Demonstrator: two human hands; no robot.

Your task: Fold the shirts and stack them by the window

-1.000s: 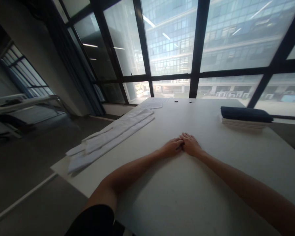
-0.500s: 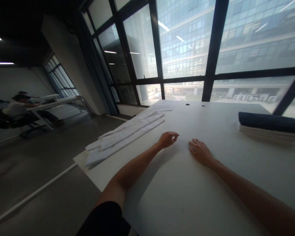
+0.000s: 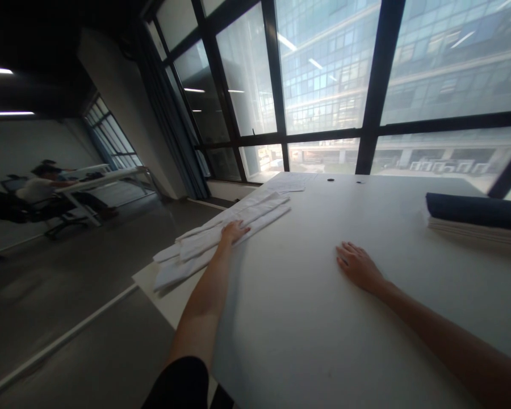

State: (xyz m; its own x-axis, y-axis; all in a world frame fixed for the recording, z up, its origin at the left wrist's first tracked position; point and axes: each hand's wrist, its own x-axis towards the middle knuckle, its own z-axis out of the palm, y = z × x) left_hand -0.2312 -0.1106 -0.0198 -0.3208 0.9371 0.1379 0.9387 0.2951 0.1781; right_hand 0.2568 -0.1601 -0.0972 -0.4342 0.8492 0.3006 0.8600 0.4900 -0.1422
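Observation:
My left hand (image 3: 235, 232) reaches over the folded white cloths (image 3: 200, 244) on the left of the table. Its fingers are stretched out at the right edge of the cloths; whether they press on the fabric I cannot tell. My right hand (image 3: 357, 267) lies palm down on the bare white tabletop, fingers extended, holding nothing. The white cloths lie in a long, loosely overlapping pile, slanting along the table's left edge.
A folded dark navy cloth (image 3: 477, 210) rests on a stack of folded white cloths (image 3: 472, 229) at the right. Papers (image 3: 290, 182) lie at the back of the white table (image 3: 289, 329). Large windows stand behind. A person (image 3: 42, 184) sits at a distant desk on the left.
My left hand has moved left from mid-table to the white cloths, its fingers extending. The right hand stays flat on the tabletop. The view has shifted slightly.

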